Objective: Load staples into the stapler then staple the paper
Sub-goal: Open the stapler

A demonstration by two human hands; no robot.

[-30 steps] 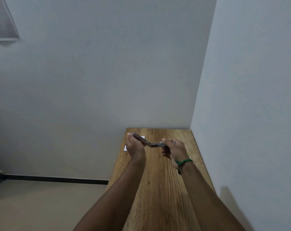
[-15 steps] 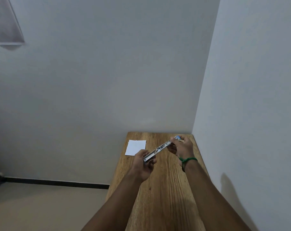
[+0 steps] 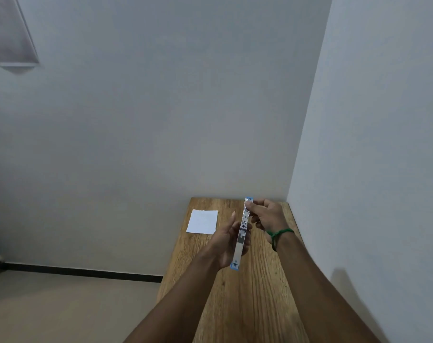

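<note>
A long silver stapler (image 3: 242, 232) with blue ends is held above the wooden table (image 3: 247, 293), pointing almost straight away from me with its metal underside up. My left hand (image 3: 226, 241) cradles its near half from the left, fingers curled behind it. My right hand (image 3: 266, 215), with a green wrist band, pinches its far end. A small white sheet of paper (image 3: 202, 222) lies flat near the table's far left corner. No staples are visible.
The narrow table stands in a corner, with a grey wall behind it and a white wall (image 3: 371, 169) along its right side. Its left edge drops to a beige floor (image 3: 62, 305) with a dark skirting strip.
The stapler has swung from lying across between my hands to pointing away from me. My left hand has slid toward me and my right hand has moved to the far end.
</note>
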